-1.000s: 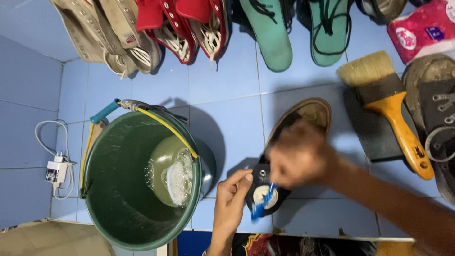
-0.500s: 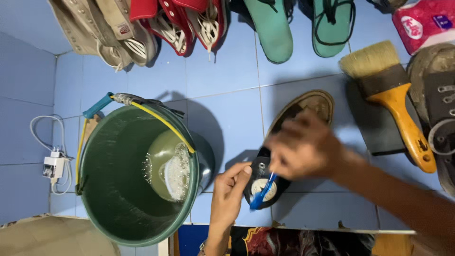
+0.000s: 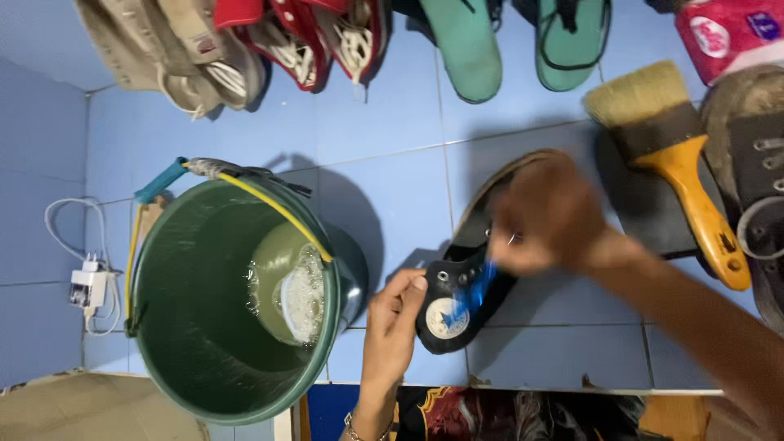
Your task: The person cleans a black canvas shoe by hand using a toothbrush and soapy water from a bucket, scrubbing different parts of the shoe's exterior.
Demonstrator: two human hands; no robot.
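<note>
two hands are working at centre frame: the left hand (image 3: 392, 327) is gripping the black shoe (image 3: 465, 294) at its edge, the right hand (image 3: 543, 216) is closing around a blue brush (image 3: 476, 287) lying on it.

bare forearms, left wrist bracelet (image 3: 353, 424)

left hand (image 3: 392, 327) reaches up, fingers curled; right hand (image 3: 543, 216) fisted, blurred, forearm angled in.
</note>
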